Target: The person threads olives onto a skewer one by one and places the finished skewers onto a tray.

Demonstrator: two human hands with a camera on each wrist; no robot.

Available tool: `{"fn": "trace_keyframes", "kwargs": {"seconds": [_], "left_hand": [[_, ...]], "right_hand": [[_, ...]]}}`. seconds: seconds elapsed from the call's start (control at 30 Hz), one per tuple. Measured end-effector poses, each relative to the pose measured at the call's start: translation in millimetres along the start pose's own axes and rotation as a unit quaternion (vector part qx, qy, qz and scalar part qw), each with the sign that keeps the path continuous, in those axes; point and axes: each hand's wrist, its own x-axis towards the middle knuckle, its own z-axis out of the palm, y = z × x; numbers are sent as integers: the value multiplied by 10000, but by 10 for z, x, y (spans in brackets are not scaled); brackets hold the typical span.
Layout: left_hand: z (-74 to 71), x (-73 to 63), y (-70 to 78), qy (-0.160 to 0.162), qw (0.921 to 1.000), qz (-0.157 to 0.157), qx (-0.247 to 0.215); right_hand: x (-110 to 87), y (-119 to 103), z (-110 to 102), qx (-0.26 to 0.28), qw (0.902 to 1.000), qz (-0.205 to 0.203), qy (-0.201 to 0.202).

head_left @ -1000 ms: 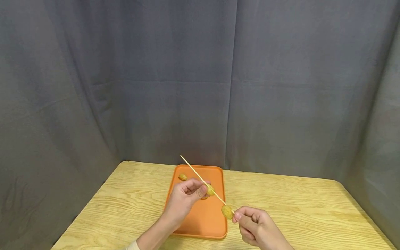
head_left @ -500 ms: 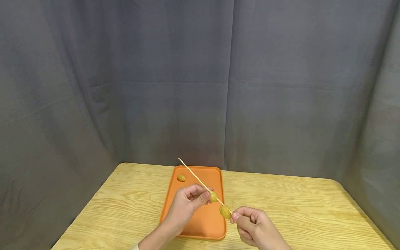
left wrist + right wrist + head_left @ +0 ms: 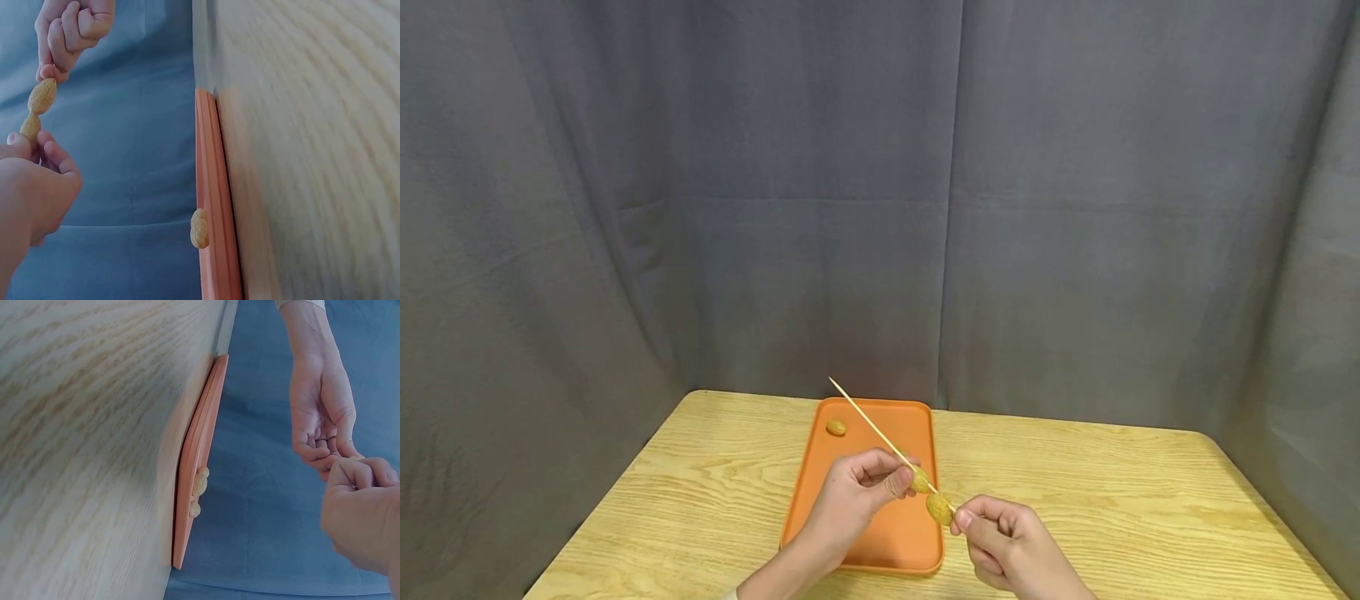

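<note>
A thin bamboo skewer point(image 3: 868, 421) slants over the tray, its pointed end up and to the left. My right hand point(image 3: 1018, 542) pinches its lower end between thumb and forefinger. Just above those fingertips, a yellow-brown oval ball point(image 3: 938, 508) with a rough surface is threaded on the skewer. My left hand point(image 3: 861, 496) pinches a second oval ball point(image 3: 919, 480), also on the skewer, a little farther up. In the left wrist view, this held ball point(image 3: 31, 128) meets the lower ball point(image 3: 42, 95) end to end. The right wrist view hides both balls behind the hands.
An orange tray point(image 3: 880, 542) lies on the wood-grain table point(image 3: 1112, 492) under the hands. One loose oval ball point(image 3: 836, 427) rests near its far left corner. The right wrist view shows more balls point(image 3: 200, 484) on the tray. Grey curtains point(image 3: 820, 200) enclose the table's back and sides.
My left hand has slid the upper ball down along the skewer, closing the gap to the lower ball. My right hand stays nearly in place, still pinching the skewer's end.
</note>
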Motion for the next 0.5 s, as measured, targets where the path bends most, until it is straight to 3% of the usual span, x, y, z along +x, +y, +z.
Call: {"fn": "trace_keyframes", "kwargs": {"seconds": [0.27, 0.5], "left_hand": [[5, 10, -36, -74, 10000, -39, -7], [-35, 28, -70, -221, 9993, -56, 295]], "right_hand": [[0, 14, -1, -103, 9999, -19, 105], [4, 10, -4, -124, 9998, -105, 116]]}}
